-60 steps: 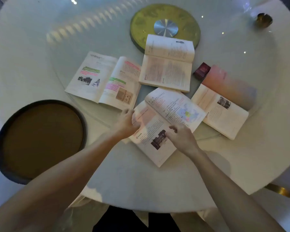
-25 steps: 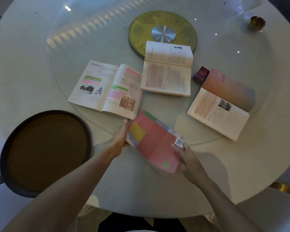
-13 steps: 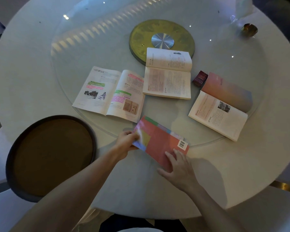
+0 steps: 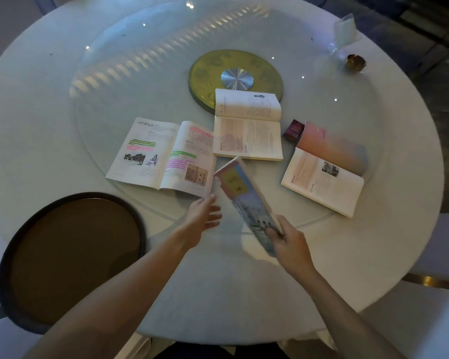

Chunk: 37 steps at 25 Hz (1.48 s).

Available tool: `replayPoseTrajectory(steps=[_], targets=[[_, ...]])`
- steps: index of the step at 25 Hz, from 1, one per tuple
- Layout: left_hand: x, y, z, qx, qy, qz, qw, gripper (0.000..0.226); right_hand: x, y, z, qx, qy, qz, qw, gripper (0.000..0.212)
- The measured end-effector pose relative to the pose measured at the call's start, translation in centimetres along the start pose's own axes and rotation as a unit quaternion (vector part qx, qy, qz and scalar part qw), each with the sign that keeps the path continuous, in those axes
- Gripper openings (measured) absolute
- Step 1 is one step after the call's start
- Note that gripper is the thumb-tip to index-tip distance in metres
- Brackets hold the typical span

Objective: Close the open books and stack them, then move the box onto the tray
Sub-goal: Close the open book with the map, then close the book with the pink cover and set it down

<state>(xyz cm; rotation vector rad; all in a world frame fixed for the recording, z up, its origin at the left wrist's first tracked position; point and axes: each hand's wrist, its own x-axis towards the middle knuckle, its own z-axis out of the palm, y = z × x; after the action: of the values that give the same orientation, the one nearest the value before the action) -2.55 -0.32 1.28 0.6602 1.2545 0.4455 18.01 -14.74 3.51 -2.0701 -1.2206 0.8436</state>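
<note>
My right hand [image 4: 289, 242] grips the near end of a closed book [image 4: 244, 198], tilted up on edge above the table, its colourful cover facing left. Just left of it hovers my left hand [image 4: 204, 216], fingers spread and holding nothing. Three books lie open on the glass: one with highlighted pages [image 4: 161, 154] at left, a text-filled one [image 4: 248, 125] in the middle, and a pink-covered one [image 4: 324, 172] at right. A small dark red box [image 4: 293, 130] sits between the middle and right books. The round dark tray [image 4: 8, 255] rests at the table's near left edge.
A round white table [image 4: 37, 99] carries a glass turntable with a gold disc hub [image 4: 213, 68]. A small brass cup [image 4: 355, 62] and a clear packet [image 4: 345, 29] stand at the far right. White chairs border the table at lower left and right.
The nearest book went from open to closed, lay flat under both hands, and is now lifted and turned up on edge by my right hand. My left hand has let go of it.
</note>
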Motion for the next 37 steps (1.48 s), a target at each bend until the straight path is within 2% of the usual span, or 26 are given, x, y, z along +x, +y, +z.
replayPoseTrajectory(steps=[1, 3, 5, 7, 9, 11, 15, 17, 19, 21, 22, 23, 26, 28, 31, 34, 37], targets=[[-0.1, -0.5, 0.5, 0.042, 0.004, -0.009, 0.999, 0.047, 0.5, 0.1, -0.4, 0.1, -0.015, 0.043, 0.994, 0.019], [-0.3, -2.0, 1.6, 0.057, -0.036, -0.037, 0.997, 0.043, 1.4, 0.8, -1.1, 0.242, -0.047, 0.097, 0.964, 0.022], [-0.5, -2.7, 2.7, 0.035, -0.045, -0.062, 0.996, 0.037, 2.2, 1.9, -1.4, 0.29, -0.074, 0.13, 0.945, 0.026], [0.0, -3.4, 4.0, 0.044, 0.01, -0.052, 0.998, 0.035, 3.3, 3.2, -1.7, 0.296, -0.091, 0.157, 0.938, 0.031], [0.7, -4.3, 5.3, 0.073, 0.063, -0.022, 0.995, 0.034, 4.7, 4.3, -2.0, 0.277, -0.114, 0.191, 0.935, 0.026], [1.1, -4.8, 6.4, 0.119, 0.111, 0.006, 0.987, 0.031, 5.9, 5.1, -2.3, 0.209, -0.134, 0.21, 0.946, 0.017], [2.3, -5.2, 8.3, 0.198, 0.178, 0.027, 0.963, 0.025, 8.1, 6.3, -2.8, 0.133, -0.143, 0.203, 0.959, 0.007], [2.6, -4.7, 9.3, 0.241, 0.199, 0.025, 0.95, 0.023, 9.2, 6.9, -3.2, 0.106, -0.167, 0.201, 0.96, 0.019], [2.8, -3.8, 9.9, 0.335, 0.224, 0.017, 0.915, 0.028, 9.9, 7.5, -3.5, 0.053, -0.198, 0.177, 0.963, 0.022], [3.4, -2.7, 11.1, 0.46, 0.255, 0.016, 0.85, 0.041, 10.8, 8.3, -4.2, -0.001, -0.208, 0.137, 0.968, 0.022], [4.0, -2.0, 12.5, 0.481, 0.262, 0.037, 0.836, 0.043, 11.4, 9.0, -5.2, -0.016, -0.201, 0.124, 0.972, 0.022], [4.6, -1.3, 13.6, 0.472, 0.255, 0.066, 0.841, 0.043, 12.0, 9.6, -6.0, -0.018, -0.185, 0.12, 0.975, 0.022], [7.1, 0.5, 17.7, 0.421, 0.156, 0.124, 0.885, 0.045, 14.2, 11.5, -10.0, 0.025, -0.057, 0.152, 0.986, 0.021], [9.6, 1.4, 21.5, 0.394, 0.108, 0.118, 0.905, 0.048, 16.0, 13.8, -13.5, 0.049, 0.044, 0.194, 0.979, 0.026], [12.8, 2.7, 25.9, 0.337, 0.094, 0.086, 0.933, 0.064, 18.0, 17.3, -17.7, 0.038, 0.125, 0.267, 0.955, 0.047], [15.1, 3.0, 28.9, 0.359, 0.116, 0.088, 0.922, 0.067, 18.7, 20.4, -20.1, 0.059, 0.106, 0.329, 0.936, 0.052], [16.4, 2.8, 29.6, 0.41, 0.153, 0.077, 0.896, 0.062, 18.2, 21.9, -19.6, 0.178, 0.046, 0.357, 0.916, 0.023]])
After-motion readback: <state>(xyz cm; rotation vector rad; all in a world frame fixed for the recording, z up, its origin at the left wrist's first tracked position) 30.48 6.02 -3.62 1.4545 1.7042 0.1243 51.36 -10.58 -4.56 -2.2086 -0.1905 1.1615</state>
